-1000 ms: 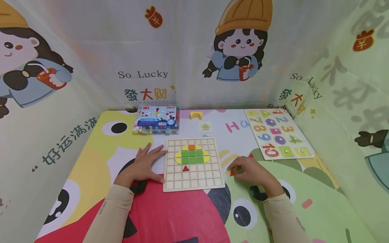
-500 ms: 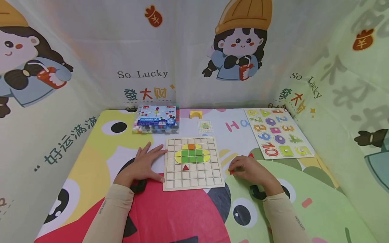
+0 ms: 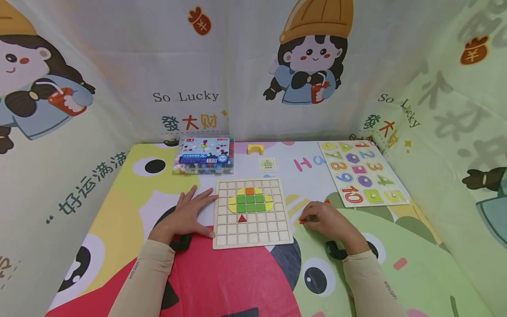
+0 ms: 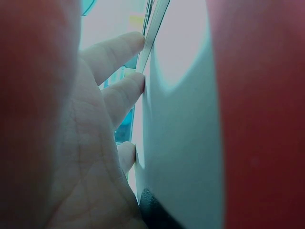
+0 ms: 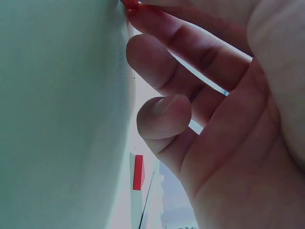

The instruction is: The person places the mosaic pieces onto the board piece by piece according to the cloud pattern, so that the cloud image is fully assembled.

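Note:
A wooden grid board (image 3: 253,239) lies on the patterned cloth. On it sit green squares (image 3: 251,204), an orange square (image 3: 249,192), yellow rounded pieces (image 3: 232,206) and one red triangle (image 3: 242,219) below them. My left hand (image 3: 182,222) is spread flat at the board's left side, fingertips and thumb at its edge. To the right of the board, my right hand (image 3: 328,222) pinches a small red piece (image 3: 303,222) between thumb and fingers, close over the cloth; most of it is hidden. Beyond that hand lies another red piece (image 5: 138,172), partly covered in the head view.
Behind the board lie a small pattern card (image 3: 268,165) and a yellow arch block (image 3: 255,149). A clear plastic box (image 3: 203,156) of colourful parts stands at the back left. At the back right is a number-and-shape puzzle board (image 3: 362,176).
The red piece under my right fingertips shows less than before, and the fingertips have shifted slightly up and right in view. The left hand and the board stay put.

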Tool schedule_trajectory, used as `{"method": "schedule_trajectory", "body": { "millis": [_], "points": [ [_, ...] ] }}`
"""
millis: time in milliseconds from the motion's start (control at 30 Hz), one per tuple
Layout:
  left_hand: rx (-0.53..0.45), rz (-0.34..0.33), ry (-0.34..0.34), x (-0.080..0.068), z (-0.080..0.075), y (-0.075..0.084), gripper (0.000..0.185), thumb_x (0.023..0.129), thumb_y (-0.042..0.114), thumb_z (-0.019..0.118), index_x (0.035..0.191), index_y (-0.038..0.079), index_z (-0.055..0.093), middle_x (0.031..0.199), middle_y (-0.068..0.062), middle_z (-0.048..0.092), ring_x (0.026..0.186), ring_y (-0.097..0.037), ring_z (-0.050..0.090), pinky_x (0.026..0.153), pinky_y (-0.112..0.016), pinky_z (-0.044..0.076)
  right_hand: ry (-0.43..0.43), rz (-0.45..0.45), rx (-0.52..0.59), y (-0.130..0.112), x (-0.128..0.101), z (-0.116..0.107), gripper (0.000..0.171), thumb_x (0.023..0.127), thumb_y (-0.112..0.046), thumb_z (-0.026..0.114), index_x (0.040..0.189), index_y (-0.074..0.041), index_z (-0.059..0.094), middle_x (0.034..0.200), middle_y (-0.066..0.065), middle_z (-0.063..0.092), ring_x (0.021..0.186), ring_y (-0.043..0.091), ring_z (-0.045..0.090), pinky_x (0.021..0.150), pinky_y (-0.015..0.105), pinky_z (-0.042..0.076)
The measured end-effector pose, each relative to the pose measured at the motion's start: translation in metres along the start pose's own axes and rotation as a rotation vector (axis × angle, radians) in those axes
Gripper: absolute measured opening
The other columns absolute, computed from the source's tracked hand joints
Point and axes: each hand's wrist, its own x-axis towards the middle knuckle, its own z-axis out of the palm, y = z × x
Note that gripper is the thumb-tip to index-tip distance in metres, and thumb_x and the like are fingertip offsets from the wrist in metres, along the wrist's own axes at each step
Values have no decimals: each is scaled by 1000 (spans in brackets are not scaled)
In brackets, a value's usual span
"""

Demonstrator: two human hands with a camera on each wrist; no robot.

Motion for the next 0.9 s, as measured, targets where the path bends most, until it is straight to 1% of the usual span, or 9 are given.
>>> {"method": "schedule_trajectory", "body": {
  "millis": [233, 367, 467, 633, 767, 900],
  "points": [
    [5, -3, 0, 1, -2, 0, 115, 64, 60, 94, 162, 27, 44, 177, -6, 26, 163, -50, -2, 126, -75, -7, 19, 41, -11, -1, 1, -1, 16, 90, -6, 81, 102, -15, 82, 100, -6, 73, 92, 9, 65, 84, 31, 58],
    [10, -2, 0, 2, -3, 1, 116, 64, 60, 94, 162, 27, 44, 177, -6, 26, 163, -50, -2, 126, -75, -6, 36, 43, -33, -1, 1, -1, 16, 89, -6, 81, 102, -15, 82, 98, -7, 72, 88, 8, 63, 81, 29, 57],
    [5, 0, 4, 1, -4, 1, 116, 63, 60, 94, 162, 26, 45, 176, -7, 27, 163, -50, -2, 126, -76, -6, 63, 16, -36, -2, 1, 0, 16, 88, -5, 81, 100, -15, 81, 98, -7, 71, 87, 8, 62, 79, 28, 56],
    [9, -15, 3, -1, -2, -2, 116, 63, 61, 94, 162, 27, 45, 177, -5, 26, 163, -49, -2, 127, -75, -7, 103, -64, -56, -7, 5, 2, 15, 86, -3, 81, 94, -15, 79, 96, -6, 71, 86, 10, 61, 78, 28, 55],
    [8, -11, 4, -2, 1, -4, 117, 62, 62, 94, 162, 27, 45, 177, -6, 27, 163, -50, -2, 126, -76, -7, 93, -94, -84, -17, 12, 2, 12, 87, -6, 82, 92, -16, 78, 95, -8, 68, 84, 9, 61, 76, 26, 55],
    [8, -2, 9, -1, 3, -4, 117, 62, 64, 94, 162, 28, 45, 177, -5, 26, 163, -49, -2, 126, -76, -6, 52, -103, -113, -32, 22, -2, 10, 88, -8, 82, 93, -17, 79, 94, -8, 65, 84, 9, 60, 74, 25, 54]
  ]
}}
